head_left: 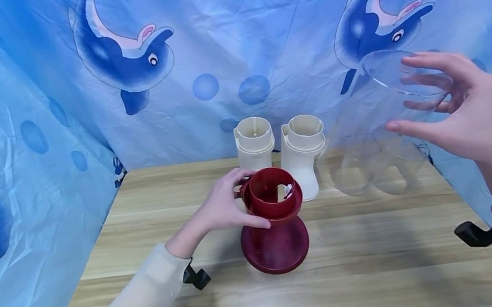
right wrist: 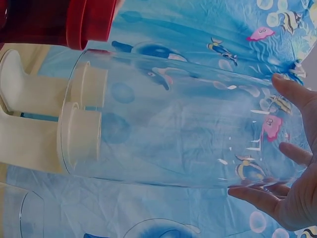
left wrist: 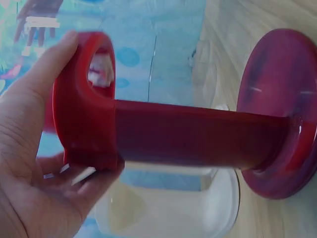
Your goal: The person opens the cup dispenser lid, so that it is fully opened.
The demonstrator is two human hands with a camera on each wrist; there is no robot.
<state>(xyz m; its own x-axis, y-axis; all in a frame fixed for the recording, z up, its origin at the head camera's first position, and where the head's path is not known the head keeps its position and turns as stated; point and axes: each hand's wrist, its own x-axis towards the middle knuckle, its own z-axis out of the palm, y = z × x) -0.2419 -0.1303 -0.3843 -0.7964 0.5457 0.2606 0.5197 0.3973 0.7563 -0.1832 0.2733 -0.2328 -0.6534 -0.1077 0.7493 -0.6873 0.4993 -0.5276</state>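
A red stand (left wrist: 198, 134) with a round base (head_left: 275, 249) and a wide collar at its top stands upright on the table. My left hand (head_left: 226, 200) grips the collar, thumb on the near side and fingers on the far side. The collar has a cut-out in its wall. Up at the right, my right hand (head_left: 467, 105) holds a clear cylinder (right wrist: 183, 119) near its upper rim, thumb and fingers spread round it. The cylinder is in the air and tilted in the head view, its lower end hard to make out there.
Two cream-coloured stands (head_left: 254, 144) with collars stand behind the red one, close together. Faint clear containers (head_left: 393, 175) stand at the back right of the wooden table (head_left: 367, 263). A blue dolphin-print curtain (head_left: 227, 42) hangs behind and at the sides.
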